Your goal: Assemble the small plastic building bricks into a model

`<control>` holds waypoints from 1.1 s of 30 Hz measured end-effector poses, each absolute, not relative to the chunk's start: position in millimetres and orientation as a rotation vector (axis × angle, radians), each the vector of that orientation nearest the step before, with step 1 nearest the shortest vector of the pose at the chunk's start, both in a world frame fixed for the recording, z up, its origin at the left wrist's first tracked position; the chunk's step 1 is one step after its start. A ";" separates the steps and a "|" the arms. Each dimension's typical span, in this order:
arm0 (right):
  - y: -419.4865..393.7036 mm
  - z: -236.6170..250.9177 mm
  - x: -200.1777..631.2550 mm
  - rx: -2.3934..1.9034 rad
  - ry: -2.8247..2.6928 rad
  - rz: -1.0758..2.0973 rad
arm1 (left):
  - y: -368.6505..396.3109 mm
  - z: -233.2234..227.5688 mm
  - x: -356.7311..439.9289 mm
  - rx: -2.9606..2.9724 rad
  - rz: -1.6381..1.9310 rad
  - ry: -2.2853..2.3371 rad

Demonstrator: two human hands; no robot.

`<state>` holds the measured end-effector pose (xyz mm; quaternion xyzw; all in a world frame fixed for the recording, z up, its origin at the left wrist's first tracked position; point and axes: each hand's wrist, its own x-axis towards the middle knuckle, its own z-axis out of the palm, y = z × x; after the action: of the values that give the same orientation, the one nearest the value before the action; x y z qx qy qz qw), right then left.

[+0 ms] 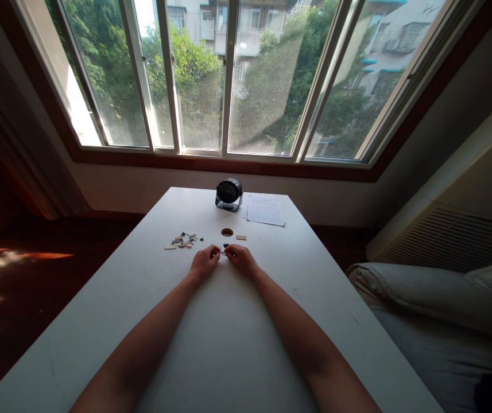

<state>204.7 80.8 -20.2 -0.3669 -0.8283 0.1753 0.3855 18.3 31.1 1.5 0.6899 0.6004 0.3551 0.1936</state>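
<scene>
My left hand (204,263) and my right hand (241,259) meet over the middle of the white table (142,287). Their fingertips pinch one small dark piece (224,248) between them; its shape is too small to make out. A scatter of several tiny tan and dark building pieces (182,241) lies just left of my left hand. A small tan plate (241,237) and a brown round piece (227,232) rest on the table just beyond my hands.
A small black desk fan (229,194) stands at the table's far edge, with a printed sheet of paper (265,210) to its right. Large windows (228,74) fill the wall behind. Bedding (435,310) lies to the right of the table, dark wooden floor (22,269) to the left.
</scene>
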 end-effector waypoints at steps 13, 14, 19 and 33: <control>80.7 -20.2 205.2 -0.968 -2.074 0.476 | 30.8 2.7 19.3 1.968 0.940 1.721; 80.5 -20.3 205.4 -0.971 -2.075 0.476 | 30.7 2.9 19.4 1.967 0.937 1.723; 80.0 -19.9 205.2 -0.981 -2.084 0.464 | 30.6 3.2 19.8 1.963 0.956 1.719; 78.9 -19.3 205.3 -0.983 -2.082 0.463 | 31.8 -0.2 20.1 1.983 0.963 1.721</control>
<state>205.3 78.9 -19.3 -0.3860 -0.8177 0.1820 0.3863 20.1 31.8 -0.2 0.6987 0.6061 0.3392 0.1715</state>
